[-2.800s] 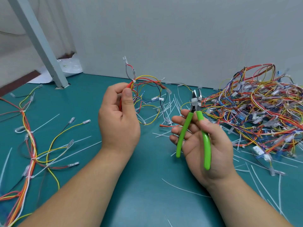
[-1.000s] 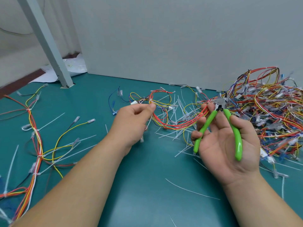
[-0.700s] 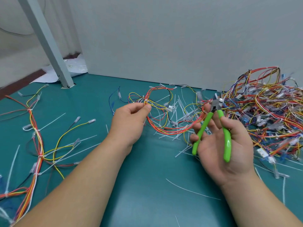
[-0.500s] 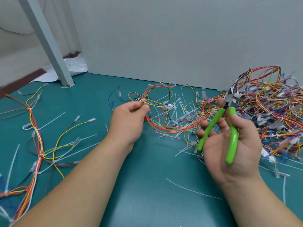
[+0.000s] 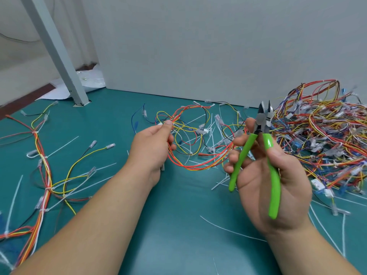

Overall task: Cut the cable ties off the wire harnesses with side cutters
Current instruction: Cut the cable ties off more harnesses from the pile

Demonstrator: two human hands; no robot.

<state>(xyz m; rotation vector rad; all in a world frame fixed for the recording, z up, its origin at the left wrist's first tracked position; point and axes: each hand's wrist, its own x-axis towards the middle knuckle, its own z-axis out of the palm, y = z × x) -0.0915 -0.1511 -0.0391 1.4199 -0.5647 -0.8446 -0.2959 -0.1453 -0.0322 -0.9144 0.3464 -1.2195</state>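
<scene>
The side cutters (image 5: 262,126) have bright green handles and shiny metal tips. They stand up with the tips pointing up and a little bit apart, held in the right hand (image 5: 274,185). The left hand (image 5: 153,147) pinches a looped harness (image 5: 198,167) of red, yellow and orange wires that hangs down to the table (image 5: 178,215). A big pile of harnesses (image 5: 321,135) sits on the right. A long harness (image 5: 44,161) lies flat on the left, with white ties around it. Loose white cable ties (image 5: 228,227) lie scattered about.
</scene>
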